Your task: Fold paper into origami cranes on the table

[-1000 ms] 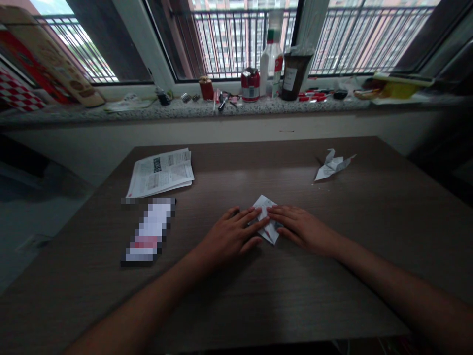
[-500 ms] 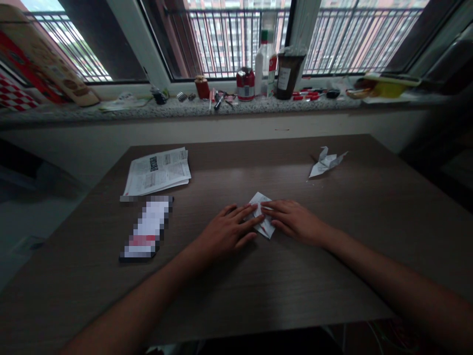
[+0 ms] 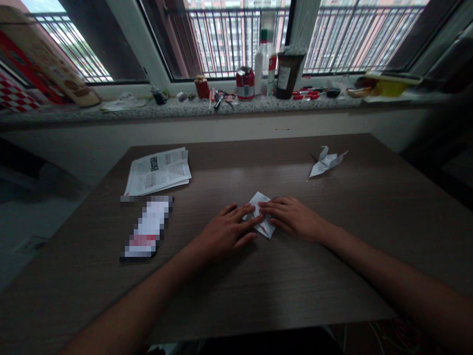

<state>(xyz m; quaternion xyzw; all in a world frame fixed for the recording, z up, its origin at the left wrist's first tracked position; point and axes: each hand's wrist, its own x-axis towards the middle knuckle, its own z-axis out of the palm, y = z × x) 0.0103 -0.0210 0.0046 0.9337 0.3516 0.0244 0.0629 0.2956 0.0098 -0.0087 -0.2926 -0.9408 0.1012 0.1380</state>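
Observation:
A small white folded paper [image 3: 266,230] lies flat on the brown table, one corner pointing away from me and one toward me. My left hand [image 3: 233,229] rests over its left side, fingers stretched out and touching it. From the right, my right hand [image 3: 293,217] lays its extended fingertips on the paper's upper right part. Both hands are open, pressing from above, and cover much of the sheet's middle. Farther back on the right stands a folded paper crane [image 3: 326,162].
On the left lie folded printed sheets [image 3: 158,171] and, nearer me, a phone [image 3: 148,229] with a blurred screen. Along the stone windowsill [image 3: 148,114] stand a red can [image 3: 245,84], a clear bottle [image 3: 261,69], a dark cup [image 3: 288,74] and several small items.
My right hand's fingers have shifted slightly left and up over the paper. The left hand and the paper stay almost in place.

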